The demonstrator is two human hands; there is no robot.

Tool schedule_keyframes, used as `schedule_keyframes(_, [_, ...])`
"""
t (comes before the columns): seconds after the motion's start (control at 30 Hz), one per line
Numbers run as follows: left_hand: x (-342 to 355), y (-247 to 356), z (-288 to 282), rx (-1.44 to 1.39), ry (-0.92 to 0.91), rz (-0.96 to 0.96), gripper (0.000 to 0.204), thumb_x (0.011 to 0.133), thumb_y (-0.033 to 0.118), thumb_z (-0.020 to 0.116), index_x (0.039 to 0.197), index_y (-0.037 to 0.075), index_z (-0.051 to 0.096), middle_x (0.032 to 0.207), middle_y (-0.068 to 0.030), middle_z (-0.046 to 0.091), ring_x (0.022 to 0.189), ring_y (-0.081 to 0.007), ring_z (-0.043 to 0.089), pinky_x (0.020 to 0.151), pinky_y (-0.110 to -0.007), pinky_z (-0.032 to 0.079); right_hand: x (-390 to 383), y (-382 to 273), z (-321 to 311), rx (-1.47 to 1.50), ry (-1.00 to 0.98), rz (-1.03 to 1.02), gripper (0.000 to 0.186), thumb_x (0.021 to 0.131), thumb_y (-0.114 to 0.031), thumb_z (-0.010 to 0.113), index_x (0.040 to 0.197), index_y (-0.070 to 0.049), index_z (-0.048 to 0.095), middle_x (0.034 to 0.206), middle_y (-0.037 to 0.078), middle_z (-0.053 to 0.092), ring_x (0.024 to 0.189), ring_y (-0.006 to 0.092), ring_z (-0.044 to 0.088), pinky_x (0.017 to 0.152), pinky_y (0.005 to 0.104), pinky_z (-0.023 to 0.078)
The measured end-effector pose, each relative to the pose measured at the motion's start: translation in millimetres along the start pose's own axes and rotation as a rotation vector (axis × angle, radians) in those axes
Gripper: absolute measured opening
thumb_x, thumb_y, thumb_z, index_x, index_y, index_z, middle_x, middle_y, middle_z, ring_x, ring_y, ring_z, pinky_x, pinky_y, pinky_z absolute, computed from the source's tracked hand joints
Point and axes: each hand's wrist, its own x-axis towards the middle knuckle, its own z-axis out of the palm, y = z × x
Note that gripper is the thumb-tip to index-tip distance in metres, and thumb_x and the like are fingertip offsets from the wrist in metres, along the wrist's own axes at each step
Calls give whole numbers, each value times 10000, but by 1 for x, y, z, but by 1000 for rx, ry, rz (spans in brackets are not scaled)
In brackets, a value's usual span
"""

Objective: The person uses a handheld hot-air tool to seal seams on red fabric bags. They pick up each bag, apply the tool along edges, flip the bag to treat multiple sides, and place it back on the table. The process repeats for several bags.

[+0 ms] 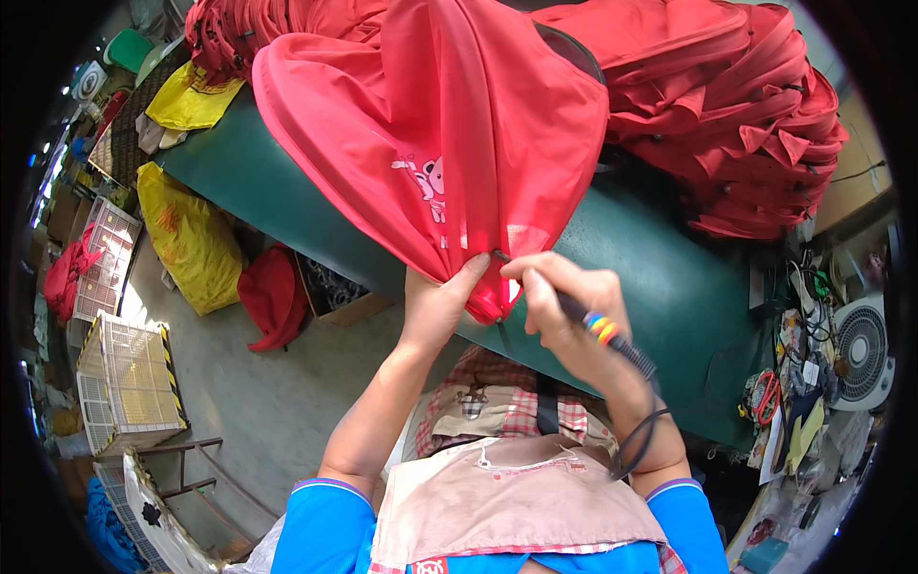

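Note:
A red fabric piece (382,105), bag-like with piped edges and a pink-and-white cartoon print, drapes over the green tabletop (641,306). Its gathered lower end is pinched by my left hand (442,304), thumb on top. Wrapped in the fingers of my right hand (588,297) is a pen-shaped corded tool (604,329) with a dark handle and rainbow-striped band. The tool's thin tip meets the fabric just beside my left thumb. Its black cord trails down past my right forearm. Folds hide the underside of the fabric.
Stacked red fabric pieces (727,115) cover the table's far right, with more at the far left. A yellow bag (191,239), an open box (349,304) and a plastic crate (134,383) stand to the left. A white fan (863,354) stands at right among clutter.

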Motion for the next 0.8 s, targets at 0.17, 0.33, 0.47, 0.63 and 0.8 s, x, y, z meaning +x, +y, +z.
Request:
schedule_keyframes(0.17, [4,0,-5,52,-5,36,388,891,79,764,1241,-12,622,1159,-89,692,1041,-181,662,918,-338,525,-4,-12,-47,447,-37,-38,276,1061,-248,528,1028,-12,668,578,48,621,498,105,592,498,256,470])
schedule_keyframes(0.33, [-11,-15,8,-81,134,27,411,1001,133,656,1374,10,537,1317,-90,612,1181,-190,603,1011,-339,484,75,56,23,-315,472,-810,286,874,-46,724,1114,-118,585,1377,164,633,1354,327,527,1144,424,331])
schedule_keyframes(0.47, [-14,-4,-20,-321,356,169,243,980,83,667,1219,41,653,1185,-57,690,1060,-154,668,928,-320,549,95,91,16,-403,719,-726,325,847,-69,747,1108,-128,564,1392,173,621,1374,348,501,1176,489,244])
schedule_keyframes(0.63, [0,19,-26,117,171,264,149,894,17,752,1039,-8,726,1028,-50,742,910,-98,666,854,-273,520,51,86,6,-78,685,-569,325,952,-71,665,1249,-55,535,1180,169,678,1129,231,619,938,350,441])
schedule_keyframes(0.8, [23,33,-9,84,45,103,189,899,74,744,1055,-31,728,983,-70,757,872,-117,693,816,-289,550,-38,44,18,86,248,-320,289,1011,-158,582,1239,7,645,903,66,622,731,90,580,592,271,509])
